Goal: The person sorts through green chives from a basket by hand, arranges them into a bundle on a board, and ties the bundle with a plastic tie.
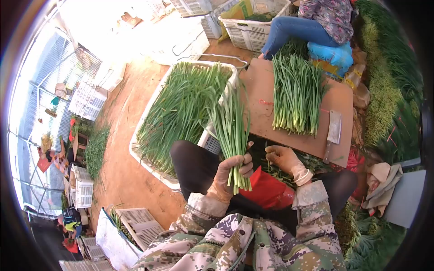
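A bunch of green stalks stands upright in my left hand, whose gloved fingers are wrapped round its pale lower ends. The bunch's leafy tops lean over the rim of a white crate packed with long green leaves. To the right of the bunch, my gloved right hand is raised near the front edge of a brown board, with its fingers curled; whether they hold anything is hard to make out. On the board lie a pile of green stalks and a cleaver.
A red bag lies between my knees. Beyond the board sits a person in jeans, beside another white crate. A grey cloth is at the right. More crates stand at the lower left.
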`<state>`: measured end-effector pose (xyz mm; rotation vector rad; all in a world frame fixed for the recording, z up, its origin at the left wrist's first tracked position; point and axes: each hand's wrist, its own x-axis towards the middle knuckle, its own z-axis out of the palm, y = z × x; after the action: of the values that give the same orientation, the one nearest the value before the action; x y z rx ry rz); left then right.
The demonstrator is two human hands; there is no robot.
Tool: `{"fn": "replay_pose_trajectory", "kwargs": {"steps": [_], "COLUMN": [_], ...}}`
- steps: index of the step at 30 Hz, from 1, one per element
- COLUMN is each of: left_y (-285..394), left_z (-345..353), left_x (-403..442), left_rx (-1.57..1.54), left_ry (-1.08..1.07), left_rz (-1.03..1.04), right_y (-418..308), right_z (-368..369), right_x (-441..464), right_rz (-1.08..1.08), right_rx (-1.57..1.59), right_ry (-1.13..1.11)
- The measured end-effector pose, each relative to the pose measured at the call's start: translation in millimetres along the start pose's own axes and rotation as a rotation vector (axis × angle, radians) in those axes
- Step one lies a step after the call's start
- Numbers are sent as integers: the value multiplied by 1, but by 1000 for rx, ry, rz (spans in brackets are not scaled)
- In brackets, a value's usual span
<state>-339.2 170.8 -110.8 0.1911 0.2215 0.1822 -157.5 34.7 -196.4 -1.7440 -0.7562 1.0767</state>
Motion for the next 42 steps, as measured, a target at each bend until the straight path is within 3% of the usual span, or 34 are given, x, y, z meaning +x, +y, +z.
{"fn": "replay_pose_trajectory", "kwargs": {"steps": [2,3,4,5,8,11,13,15,17,22,26,28,29,31,33,36,37,39,42], "left_y": [-1,2,3,4,-4,-23,-39,-46,-50,-61,-68,-61,-50,-30,-21,-27,-32,-40,-47], "left_z": [17,25,31,38,43,30,23,7,-1,3,1,4,14,20,32,18,10,-1,5], "left_x": [-8,-9,-10,-10,0,10,14,21,27,25,22,15,12,7,8,16,17,15,9], "left_rx": [126,122,336,550,762,876,1111,1175,1640,2005,2055,1804,1659,1297,1463,1070,1067,829,786], "left_ry": [120,119,189,259,345,359,507,526,552,665,619,397,355,210,225,178,176,184,213], "left_rz": [-14,-14,16,48,136,167,207,231,457,310,375,301,82,-59,-65,-119,-120,-234,-205], "right_y": [-22,-30,-38,-48,-66,-80,-74,-69,-64,-67,-72,-77,-81,-85,-85,-83,-81,-77,-80], "right_z": [-2,-4,-5,-4,9,18,16,22,28,26,22,17,13,6,8,15,14,15,16], "right_x": [-12,-15,-18,-21,-18,-19,-18,-18,-16,-16,-17,-21,-24,-30,-30,-26,-26,-26,-30], "right_rz": [31,20,8,8,-289,-433,-362,-372,-366,-339,-310,-268,-267,-231,-232,-265,-263,-179,-194], "right_rx": [23,304,582,574,618,669,577,530,574,757,955,1035,1036,1094,1091,1095,1093,1045,999], "right_ry": [-23,-179,-335,-336,-472,-362,-303,-181,-111,40,71,37,37,-48,-45,-34,-31,-8,-13]}}
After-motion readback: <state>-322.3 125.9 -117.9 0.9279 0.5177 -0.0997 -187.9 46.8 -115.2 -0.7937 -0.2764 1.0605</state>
